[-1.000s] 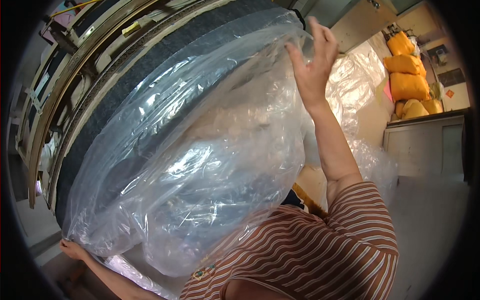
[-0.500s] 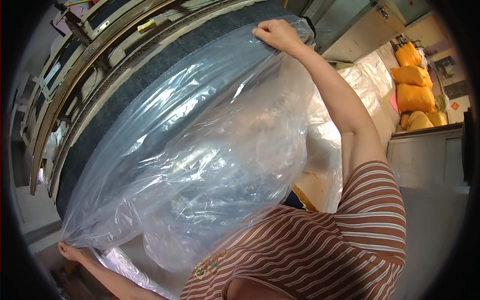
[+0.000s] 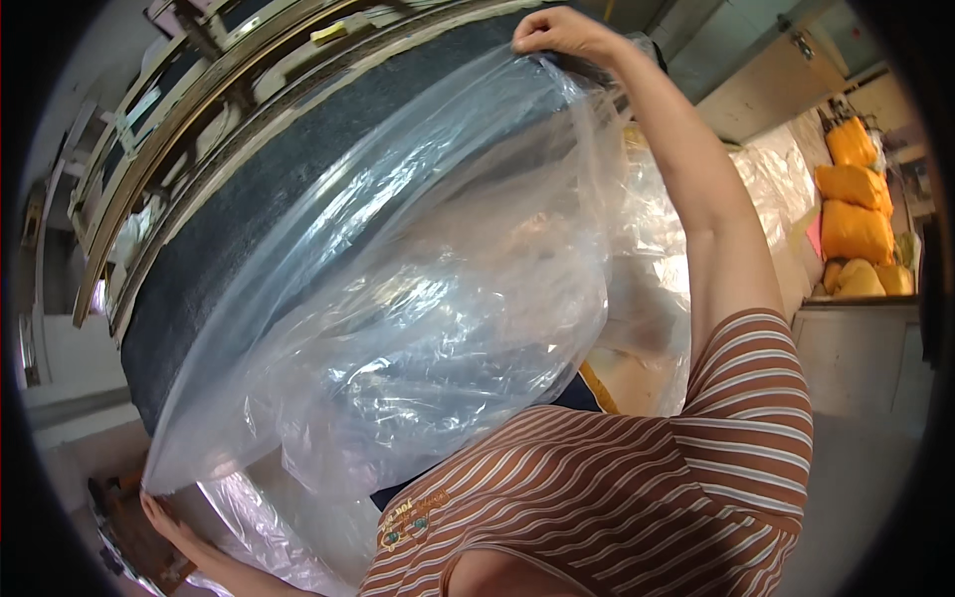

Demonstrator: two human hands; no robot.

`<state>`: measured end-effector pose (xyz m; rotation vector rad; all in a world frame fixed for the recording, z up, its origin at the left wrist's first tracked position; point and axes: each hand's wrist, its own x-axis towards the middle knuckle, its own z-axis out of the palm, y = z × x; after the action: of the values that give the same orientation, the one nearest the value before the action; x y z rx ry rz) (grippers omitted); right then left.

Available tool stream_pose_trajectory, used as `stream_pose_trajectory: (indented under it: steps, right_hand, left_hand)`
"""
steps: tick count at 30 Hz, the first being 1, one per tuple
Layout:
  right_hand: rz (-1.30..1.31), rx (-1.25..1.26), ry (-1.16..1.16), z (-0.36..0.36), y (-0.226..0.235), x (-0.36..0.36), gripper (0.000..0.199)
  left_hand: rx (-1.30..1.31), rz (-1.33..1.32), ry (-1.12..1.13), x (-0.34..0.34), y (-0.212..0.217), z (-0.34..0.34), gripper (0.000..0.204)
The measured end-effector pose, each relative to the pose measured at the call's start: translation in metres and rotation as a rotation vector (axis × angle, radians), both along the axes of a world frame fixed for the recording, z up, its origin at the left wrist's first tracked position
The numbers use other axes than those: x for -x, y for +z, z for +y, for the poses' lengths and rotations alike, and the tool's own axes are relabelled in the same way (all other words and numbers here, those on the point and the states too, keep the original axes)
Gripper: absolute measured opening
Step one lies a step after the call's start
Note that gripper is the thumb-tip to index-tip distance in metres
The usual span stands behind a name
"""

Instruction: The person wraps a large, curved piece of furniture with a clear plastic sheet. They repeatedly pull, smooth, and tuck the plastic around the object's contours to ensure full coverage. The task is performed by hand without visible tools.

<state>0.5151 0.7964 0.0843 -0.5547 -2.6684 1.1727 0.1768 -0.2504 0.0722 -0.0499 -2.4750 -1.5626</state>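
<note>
A large sheet of clear plastic film (image 3: 428,289) is stretched between my two hands, shiny and wrinkled. My right hand (image 3: 567,38) pinches its far upper edge over the dark table surface. At the lower left, my left hand (image 3: 164,517) grips the near corner of the film, arm stretched out. The film's upper edge runs taut between the hands; its lower part hangs loose in folds against my striped shirt. Beneath and beyond it lies the long dark grey padded surface (image 3: 224,234), partly seen through the plastic.
Wooden and metal rails of a machine frame (image 3: 184,119) run along the far left side, with a small yellow block (image 3: 328,33) on them. More crinkled clear film (image 3: 766,184) lies at the right. Orange bundles (image 3: 856,219) are stacked beyond it. Below left is a brown box-like thing (image 3: 129,517).
My right hand has risen slightly, pulling the film's upper edge up and folding it back, so more of the dark surface shows. My left hand has shifted slightly right and down. The view has turned a little.
</note>
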Motion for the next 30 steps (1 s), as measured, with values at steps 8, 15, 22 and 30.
stream_pose_trajectory:
  steps: [8, 15, 22, 30]
  right_hand:
    - [0.828, 0.508, -0.435, 0.051, 0.052, 0.033, 0.037]
    - [0.527, -0.276, -0.524, 0.161, -0.092, 0.009, 0.029]
    - [0.478, -0.338, -0.502, 0.214, -0.096, 0.040, 0.027]
    - [0.369, -0.413, -0.630, 0.217, -0.094, 0.047, 0.035]
  left_hand:
    - [-0.414, -0.039, 0.043, 0.109, 0.028, 0.108, 0.040]
    - [-0.123, 0.356, 0.151, 0.168, -0.071, 0.286, 0.025]
    - [-0.097, 0.213, 0.123, 0.186, -0.044, 0.319, 0.031]
    - [0.141, 0.255, 0.306, 0.202, -0.047, 0.337, 0.035]
